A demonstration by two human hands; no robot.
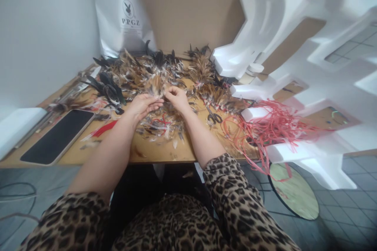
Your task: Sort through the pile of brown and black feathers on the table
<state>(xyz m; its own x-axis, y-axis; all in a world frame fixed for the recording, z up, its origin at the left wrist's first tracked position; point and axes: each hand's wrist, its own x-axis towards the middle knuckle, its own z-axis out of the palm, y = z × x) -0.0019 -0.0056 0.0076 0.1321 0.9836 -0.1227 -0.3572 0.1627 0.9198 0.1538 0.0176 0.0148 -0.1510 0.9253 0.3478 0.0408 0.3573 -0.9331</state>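
Between your two hands, a tuft of brown feathers (155, 86) is pinched: your left hand (143, 106) cups it from below, your right hand (177, 98) grips it with closed fingertips; scissors (214, 116) lie just right.

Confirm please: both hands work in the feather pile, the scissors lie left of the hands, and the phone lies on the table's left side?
Not quite. The head view shows the scissors right of the right hand, near the red strips. The left hand, feather pile and phone are as stated.

feathers (156, 74) ctr table (165, 155) | phone (57, 136) L | scissors (214, 116) R | cords (271, 125) far R
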